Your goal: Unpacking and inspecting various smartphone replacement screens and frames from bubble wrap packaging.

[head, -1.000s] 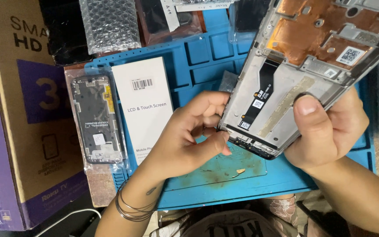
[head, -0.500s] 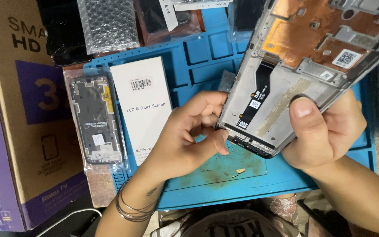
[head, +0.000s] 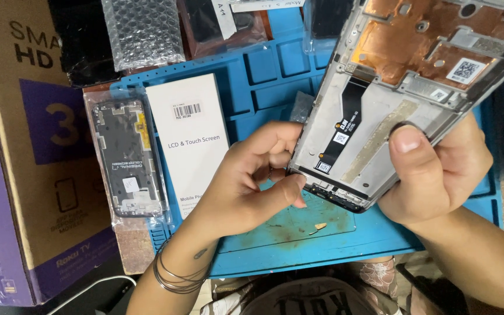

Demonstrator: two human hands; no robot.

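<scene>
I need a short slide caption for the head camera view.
Both hands, left hand and right hand, hold an opened phone frame above a blue repair mat.

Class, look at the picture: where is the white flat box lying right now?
In the head view, the white flat box lies on the blue work mat, left of centre, between a bagged phone frame on its left and the left hand on its right.

Bare forearms; the left wrist wears thin dark bangles (head: 173,277), with a small dark tattoo (head: 200,254) just above them.
</scene>
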